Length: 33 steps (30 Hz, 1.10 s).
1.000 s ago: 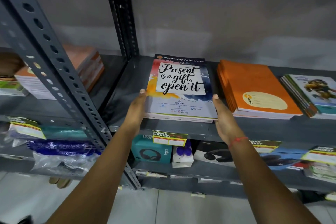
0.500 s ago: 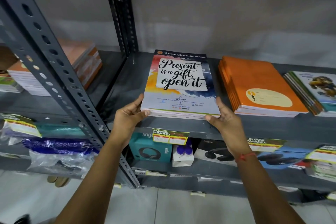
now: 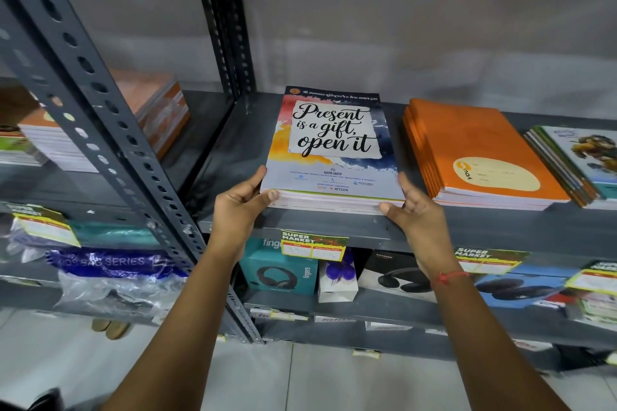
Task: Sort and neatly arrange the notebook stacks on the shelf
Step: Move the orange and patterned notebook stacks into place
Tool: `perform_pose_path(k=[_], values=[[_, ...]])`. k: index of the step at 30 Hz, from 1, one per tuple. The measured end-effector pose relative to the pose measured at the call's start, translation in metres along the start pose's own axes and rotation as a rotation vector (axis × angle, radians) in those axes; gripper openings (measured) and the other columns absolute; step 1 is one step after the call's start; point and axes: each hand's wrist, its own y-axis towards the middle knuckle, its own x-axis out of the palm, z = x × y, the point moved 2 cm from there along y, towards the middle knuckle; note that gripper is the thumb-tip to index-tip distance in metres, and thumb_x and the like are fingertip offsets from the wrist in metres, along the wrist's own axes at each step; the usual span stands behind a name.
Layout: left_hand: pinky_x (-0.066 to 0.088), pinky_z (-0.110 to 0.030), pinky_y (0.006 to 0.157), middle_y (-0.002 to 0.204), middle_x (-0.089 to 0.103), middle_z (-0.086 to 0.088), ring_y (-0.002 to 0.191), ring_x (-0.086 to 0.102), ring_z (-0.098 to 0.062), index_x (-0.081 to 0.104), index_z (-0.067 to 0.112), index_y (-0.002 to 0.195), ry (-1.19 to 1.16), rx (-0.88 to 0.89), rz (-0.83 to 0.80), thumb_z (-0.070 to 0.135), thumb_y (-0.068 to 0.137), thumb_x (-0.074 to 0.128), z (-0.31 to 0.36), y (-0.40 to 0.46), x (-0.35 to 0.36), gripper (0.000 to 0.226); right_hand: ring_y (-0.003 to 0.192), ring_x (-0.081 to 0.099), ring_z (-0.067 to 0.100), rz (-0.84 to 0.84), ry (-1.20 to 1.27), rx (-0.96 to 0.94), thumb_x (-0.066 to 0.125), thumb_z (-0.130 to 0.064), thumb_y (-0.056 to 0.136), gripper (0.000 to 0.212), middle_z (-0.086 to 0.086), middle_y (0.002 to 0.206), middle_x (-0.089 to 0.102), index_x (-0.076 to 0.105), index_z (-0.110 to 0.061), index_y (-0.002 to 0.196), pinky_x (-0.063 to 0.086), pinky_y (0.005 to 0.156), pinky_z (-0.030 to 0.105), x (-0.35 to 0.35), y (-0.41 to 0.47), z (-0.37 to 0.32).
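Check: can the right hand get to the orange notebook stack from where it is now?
Probably yes. The right hand is at the near right corner of the "Present is a gift" stack; the orange notebook stack lies just beyond, apart from it, nothing between.

Watercolour-splashed notebook stack, plain orange notebook stack, grey shelf

A shop: "Super Market" price tags hang from grey steel shelving stocked with notebook stacks and boxed headphones.
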Motion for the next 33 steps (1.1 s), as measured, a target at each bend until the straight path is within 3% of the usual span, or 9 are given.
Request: perform_pose_path(k=[3, 6, 8, 12, 14, 17, 27, 31, 33], values=[[0.052, -0.007, 0.077, 0.113, 0.062, -0.005, 0.08, 0.065, 0.005, 0.051, 0.002, 0.125, 0.006, 0.01, 0.025, -0.004, 0.079, 0.062, 0.001, 0.0, 0.002, 0.048, 0.133, 0.039, 0.005, 0.026, 0.014, -0.01, 0.065, -0.001, 0.082, 0.068, -0.004, 0.147, 0.039, 0.035, -0.011, 0.142, 0.036, 0.103, 0.014, 0.001, -0.001, -0.002], [0.051, -0.005, 0.072, 0.119, 0.058, -0.008, 0.075, 0.066, 0.009, 0.05, -0.001, 0.124, 0.008, 0.025, 0.052, -0.006, 0.079, 0.061, 0.001, 0.001, 0.005, 0.047, 0.126, 0.04, -0.003, 0.049, 0.009, -0.021, 0.065, -0.002, 0.082, 0.067, -0.007, 0.144, 0.041, 0.036, -0.01, 0.141, 0.037, 0.092, 0.001, 0.003, 0.0, -0.002], [0.051, -0.005, 0.072, 0.119, 0.058, -0.01, 0.073, 0.065, 0.009, 0.05, -0.003, 0.124, 0.004, 0.03, 0.077, -0.006, 0.079, 0.061, 0.001, 0.001, 0.006, 0.047, 0.115, 0.046, -0.015, 0.063, 0.011, -0.016, 0.065, -0.002, 0.082, 0.066, -0.013, 0.14, 0.043, 0.037, -0.01, 0.141, 0.039, 0.09, 0.0, 0.005, 0.001, 0.0], [0.051, -0.004, 0.072, 0.115, 0.061, -0.007, 0.081, 0.062, 0.001, 0.053, 0.0, 0.123, 0.02, 0.033, 0.124, -0.004, 0.078, 0.063, 0.001, 0.001, 0.009, 0.046, 0.085, 0.05, -0.034, 0.096, 0.012, 0.006, 0.066, -0.003, 0.082, 0.064, -0.037, 0.111, 0.048, 0.039, -0.012, 0.14, 0.039, 0.077, -0.008, 0.006, 0.004, 0.003], [0.051, -0.005, 0.076, 0.111, 0.065, -0.004, 0.082, 0.062, 0.0, 0.055, 0.003, 0.121, 0.031, 0.031, 0.147, -0.001, 0.078, 0.065, 0.001, 0.001, 0.009, 0.044, 0.09, 0.051, -0.03, 0.115, -0.005, 0.005, 0.067, -0.006, 0.082, 0.064, -0.03, 0.122, 0.047, 0.04, -0.014, 0.139, 0.039, 0.089, 0.0, 0.007, 0.004, 0.003], [0.051, -0.004, 0.071, 0.088, 0.07, 0.013, 0.071, 0.064, 0.01, 0.058, 0.005, 0.119, 0.047, 0.029, 0.171, 0.0, 0.077, 0.067, 0.0, 0.002, 0.008, 0.043, 0.113, 0.05, -0.009, 0.133, -0.006, 0.01, 0.067, -0.008, 0.082, 0.063, -0.011, 0.137, 0.049, 0.042, -0.015, 0.139, 0.035, 0.106, 0.019, 0.008, 0.002, 0.001], [0.05, -0.002, 0.068, 0.094, 0.067, 0.01, 0.07, 0.064, 0.013, 0.058, 0.006, 0.118, 0.051, 0.044, 0.186, 0.001, 0.077, 0.067, -0.001, 0.001, 0.01, 0.043, 0.129, 0.043, 0.007, 0.126, -0.004, 0.024, 0.064, -0.008, 0.084, 0.059, -0.004, 0.143, 0.046, 0.043, -0.016, 0.138, 0.031, 0.109, 0.024, 0.007, 0.001, -0.002], [0.05, -0.002, 0.067, 0.106, 0.066, 0.002, 0.069, 0.064, 0.011, 0.056, 0.006, 0.121, 0.074, 0.017, 0.163, 0.003, 0.079, 0.066, 0.008, -0.004, 0.011, 0.044, 0.122, 0.04, -0.002, 0.099, -0.006, 0.02, 0.064, -0.008, 0.085, 0.059, -0.009, 0.14, 0.045, 0.041, -0.016, 0.139, 0.032, 0.1, 0.012, 0.007, -0.001, -0.007], [0.051, -0.008, 0.076, 0.114, 0.065, -0.004, 0.082, 0.065, 0.001, 0.054, 0.007, 0.123, 0.135, 0.017, 0.212, 0.006, 0.081, 0.064, 0.014, -0.012, 0.013, 0.043, 0.118, 0.044, -0.003, 0.051, 0.008, 0.025, 0.064, -0.007, 0.085, 0.058, -0.015, 0.129, 0.048, 0.043, -0.015, 0.138, 0.036, 0.088, -0.001, 0.005, -0.006, -0.008]])
